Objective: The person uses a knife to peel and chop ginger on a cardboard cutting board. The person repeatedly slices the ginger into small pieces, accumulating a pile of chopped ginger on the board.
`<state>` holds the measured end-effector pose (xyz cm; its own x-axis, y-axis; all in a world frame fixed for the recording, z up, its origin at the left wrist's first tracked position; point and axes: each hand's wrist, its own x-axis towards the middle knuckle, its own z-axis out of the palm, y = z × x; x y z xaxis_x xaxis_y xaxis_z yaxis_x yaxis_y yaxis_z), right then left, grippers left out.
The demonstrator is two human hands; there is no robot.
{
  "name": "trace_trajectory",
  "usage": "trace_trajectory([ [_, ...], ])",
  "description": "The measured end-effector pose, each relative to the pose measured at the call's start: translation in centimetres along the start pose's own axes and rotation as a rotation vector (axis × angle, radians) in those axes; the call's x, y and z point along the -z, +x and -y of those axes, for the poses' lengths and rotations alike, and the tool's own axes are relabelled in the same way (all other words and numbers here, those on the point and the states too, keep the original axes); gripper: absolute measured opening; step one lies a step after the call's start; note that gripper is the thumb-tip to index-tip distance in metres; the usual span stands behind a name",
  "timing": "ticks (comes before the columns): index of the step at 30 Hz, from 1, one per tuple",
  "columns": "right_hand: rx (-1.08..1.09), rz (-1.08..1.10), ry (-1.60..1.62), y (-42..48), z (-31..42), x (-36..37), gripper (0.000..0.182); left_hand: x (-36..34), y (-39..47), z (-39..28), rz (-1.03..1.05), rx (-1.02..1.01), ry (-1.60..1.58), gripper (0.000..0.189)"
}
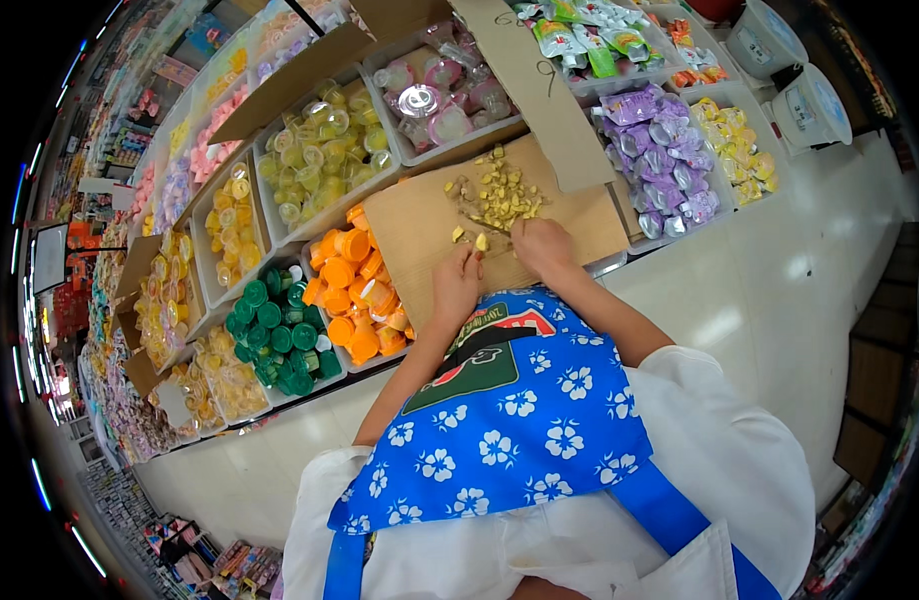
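Observation:
A flat sheet of brown cardboard (422, 217) lies over the bins before me. On it is a heap of small yellow-green cut pieces (504, 191), with a few loose ones nearer to me. My right hand (542, 244) is closed on a knife (488, 224), whose dark blade points left along the near side of the heap. My left hand (458, 276) rests at the near left of the sheet, its fingertips at a pale yellow piece (481, 242); whether they grip it cannot be made out.
Bins of orange-lidded jars (354, 274), green-lidded jars (279, 330), yellow-green cups (317, 150) and purple pouches (658, 157) surround the sheet. A raised cardboard flap (557, 112) stands behind it. White tubs (812, 105) stand at the upper right.

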<state>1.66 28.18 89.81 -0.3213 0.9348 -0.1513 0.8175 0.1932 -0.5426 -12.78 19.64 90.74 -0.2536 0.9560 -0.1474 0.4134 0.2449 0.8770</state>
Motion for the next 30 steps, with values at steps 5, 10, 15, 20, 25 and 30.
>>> trace_trajectory([
  [5,0.019,0.056,0.158,-0.5,1.9,-0.3,0.048,-0.5,-0.2,-0.1,-0.069,-0.081,0.048,0.01],
  [10,0.034,0.02,0.142,-0.7,2.4,-0.3,0.047,-0.1,0.0,0.3,-0.11,-0.299,0.2,0.006],
  [15,0.036,-0.015,0.063,-0.3,0.9,-1.4,0.049,0.1,-0.2,0.5,-0.107,-0.311,0.162,0.006],
  [20,-0.035,-0.066,0.014,1.0,-3.0,-1.5,0.048,0.3,0.2,-0.3,-0.128,-0.394,0.125,0.012],
  [25,-0.034,-0.036,0.178,0.3,2.1,1.1,0.046,-0.1,-0.4,-0.9,-0.023,0.02,-0.14,0.015],
  [30,0.07,-0.018,0.191,-0.3,2.5,0.2,0.045,-0.2,0.3,-0.4,-0.04,0.005,-0.145,0.016],
])
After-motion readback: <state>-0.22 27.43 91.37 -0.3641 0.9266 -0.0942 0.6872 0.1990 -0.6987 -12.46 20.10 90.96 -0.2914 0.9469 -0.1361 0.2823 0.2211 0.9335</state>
